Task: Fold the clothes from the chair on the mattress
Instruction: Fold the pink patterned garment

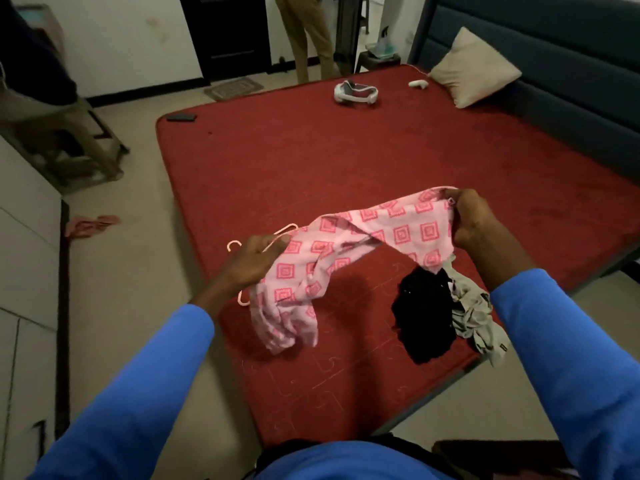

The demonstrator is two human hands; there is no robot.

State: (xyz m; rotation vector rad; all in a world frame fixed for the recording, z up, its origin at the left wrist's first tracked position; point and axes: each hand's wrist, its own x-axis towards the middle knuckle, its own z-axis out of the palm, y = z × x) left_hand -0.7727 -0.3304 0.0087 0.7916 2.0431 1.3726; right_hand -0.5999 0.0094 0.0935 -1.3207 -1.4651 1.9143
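Observation:
I hold a pink garment with a square pattern (349, 251) stretched between both hands above the red mattress (311, 161). My left hand (254, 261) grips its lower end together with a pink hanger (239, 244); loose cloth hangs down from that hand. My right hand (474, 220) pinches the upper end. Under my right forearm a black garment (424, 317) and a grey-beige garment (474, 317) lie crumpled on the mattress near its front right edge.
A white headset (356, 93), a white controller (418, 84), a dark phone (181, 117) and a beige pillow (474, 72) lie at the mattress's far end. A chair (62, 133) stands at the left. A person's legs (308, 32) are at the back. Pink sandals (91, 225) lie on the floor.

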